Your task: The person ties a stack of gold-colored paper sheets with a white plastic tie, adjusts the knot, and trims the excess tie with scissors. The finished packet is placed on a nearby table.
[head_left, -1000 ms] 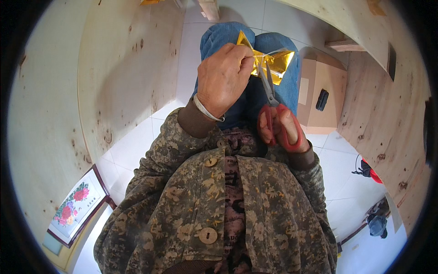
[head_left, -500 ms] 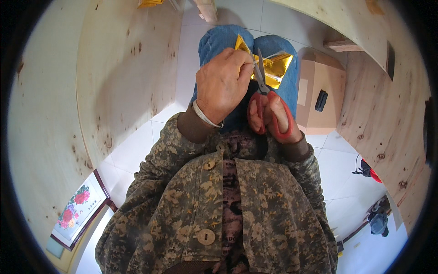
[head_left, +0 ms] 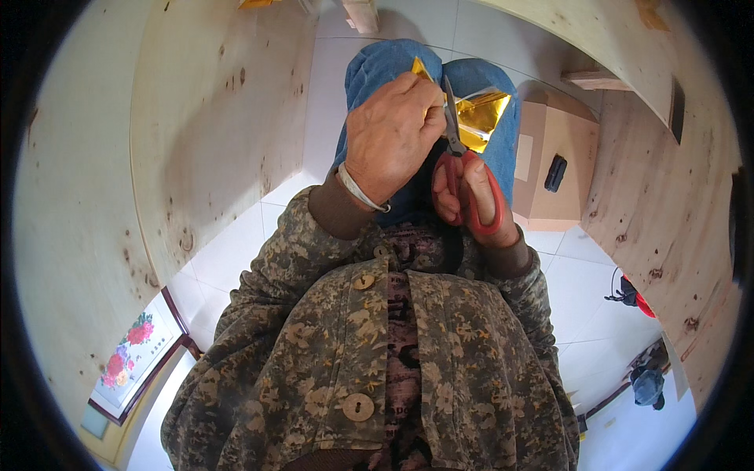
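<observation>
My left hand [head_left: 393,129] is closed in a pinch at the gold foil sheet [head_left: 485,118], whose creased, shiny parts show on both sides of the fingers. The foil lies over my knees in blue jeans [head_left: 373,63]. A thin white strip or string runs along the foil; its end near my fingertips is hidden. Red-handled scissors [head_left: 455,146] sit in my right hand [head_left: 481,200], with thumb and fingers through the loops. Their blades point away from me and look nearly together, right beside the left fingertips and in front of the foil.
Plywood panels rise on the left [head_left: 228,102] and right [head_left: 644,212]. Beyond my right knee a cardboard box [head_left: 580,149] carries a small black object [head_left: 555,173]. A framed flower picture [head_left: 129,361] leans at lower left. A wooden block [head_left: 361,16] stands on the tiled floor ahead.
The scissor blades, slightly apart before, now look closer together. Both hands and the foil appear a little further right in the view, and the left hand covers more of the foil's middle.
</observation>
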The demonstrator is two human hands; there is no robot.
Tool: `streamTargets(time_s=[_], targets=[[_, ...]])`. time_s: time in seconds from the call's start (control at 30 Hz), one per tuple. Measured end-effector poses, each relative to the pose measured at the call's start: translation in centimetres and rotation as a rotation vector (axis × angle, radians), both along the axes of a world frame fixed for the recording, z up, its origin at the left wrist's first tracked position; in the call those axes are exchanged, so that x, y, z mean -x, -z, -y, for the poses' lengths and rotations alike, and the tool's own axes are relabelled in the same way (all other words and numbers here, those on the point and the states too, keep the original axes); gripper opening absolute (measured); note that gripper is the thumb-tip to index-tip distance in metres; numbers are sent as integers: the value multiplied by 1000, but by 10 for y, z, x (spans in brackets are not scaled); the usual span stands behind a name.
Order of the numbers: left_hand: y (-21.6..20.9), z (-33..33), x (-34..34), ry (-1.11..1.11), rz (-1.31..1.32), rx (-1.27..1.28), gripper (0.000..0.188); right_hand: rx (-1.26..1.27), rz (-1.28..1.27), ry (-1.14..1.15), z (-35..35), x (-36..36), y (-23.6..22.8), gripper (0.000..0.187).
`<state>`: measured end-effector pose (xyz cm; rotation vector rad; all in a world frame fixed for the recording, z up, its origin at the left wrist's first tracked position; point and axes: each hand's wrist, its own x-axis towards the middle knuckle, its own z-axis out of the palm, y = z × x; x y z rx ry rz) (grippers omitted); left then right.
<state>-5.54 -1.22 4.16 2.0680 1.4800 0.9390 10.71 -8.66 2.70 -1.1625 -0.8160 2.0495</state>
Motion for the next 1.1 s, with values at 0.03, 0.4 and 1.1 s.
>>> streamTargets(time_s=[0.03, 0.4, 1.1], targets=[[0, 0, 0, 9, -4, -1, 8, -11, 8, 2, 1, 0, 1, 71], [4, 0, 0, 23, 5, -9, 9, -64, -27, 7, 2, 1, 6, 72], [8, -1, 1, 15, 33, 3, 9, -109, 88, -66, -2, -1, 0, 70]])
